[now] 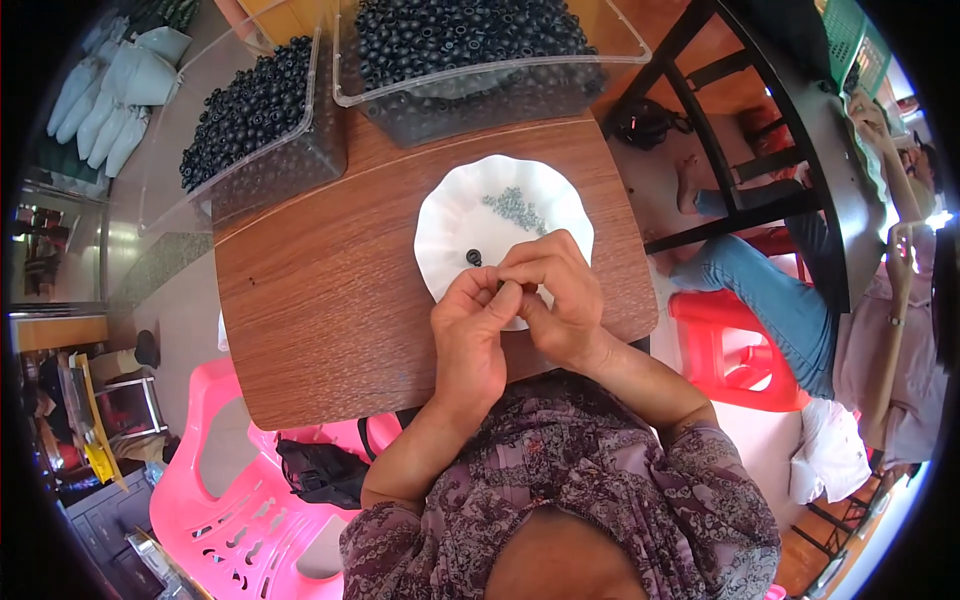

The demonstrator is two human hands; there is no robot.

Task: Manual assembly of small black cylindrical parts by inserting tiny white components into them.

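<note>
1. Left hand (468,325): at the 7 o'clock side of the white scalloped plate (445,215), thumb and forefinger pressed together in a pinch.
2. Right hand (562,300): at 5 o'clock, thumb and forefinger also drawn together, their tips meeting the left hand's.
3. Between these fingertips, over the plate's 6 o'clock part, both hands pinch a small dark piece (502,285); mostly hidden, so I cannot tell its shape.
4. On the plate, one black ring-shaped piece (474,258) lies at 8 o'clock, just beside the fingers; a scatter of tiny pale grey-green bits (516,208) lies toward 12 o'clock.
5. The plate rests on a brown wood-grain table (330,300).
6. Clear tubs of black pieces stand beyond: the larger tub (430,125) at 12 o'clock, the other tub (305,165) at 10.
7. A pink chair (182,500) stands at 7 o'clock, a red stool (705,345) at 4.
</note>
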